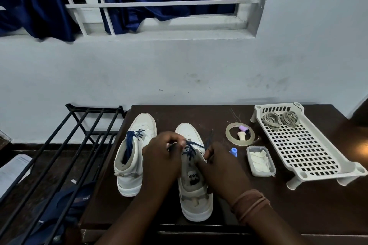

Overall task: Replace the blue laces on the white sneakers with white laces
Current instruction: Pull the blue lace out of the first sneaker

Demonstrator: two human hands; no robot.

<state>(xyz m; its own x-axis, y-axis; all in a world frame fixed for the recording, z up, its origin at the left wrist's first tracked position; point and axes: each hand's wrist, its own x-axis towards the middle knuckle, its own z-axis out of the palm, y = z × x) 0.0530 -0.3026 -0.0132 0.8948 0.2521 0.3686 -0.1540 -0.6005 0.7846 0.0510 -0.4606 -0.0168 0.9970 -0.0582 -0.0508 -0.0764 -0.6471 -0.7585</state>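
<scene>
Two white high-top sneakers stand on a dark table [219, 213], toes pointing away from me. The left sneaker [131, 165] has blue lace bunched inside its collar. The right sneaker [194, 191] still carries a blue lace [189, 150] crossed over its tongue. My left hand [162, 155] pinches a strand of that lace above the eyelets. My right hand [219, 167] pinches the other strand at the sneaker's right side, and its end trails up toward the toe. Two coiled pale laces [279, 119] lie in a white perforated tray [310, 149] at the right.
A tape ring [229, 132] with a small purple and a cream piece inside, a blue cap [233, 151] and a small tub of white cloth [260, 160] sit between sneaker and tray. A black metal rack [65, 155] stands left of the table, a wall behind.
</scene>
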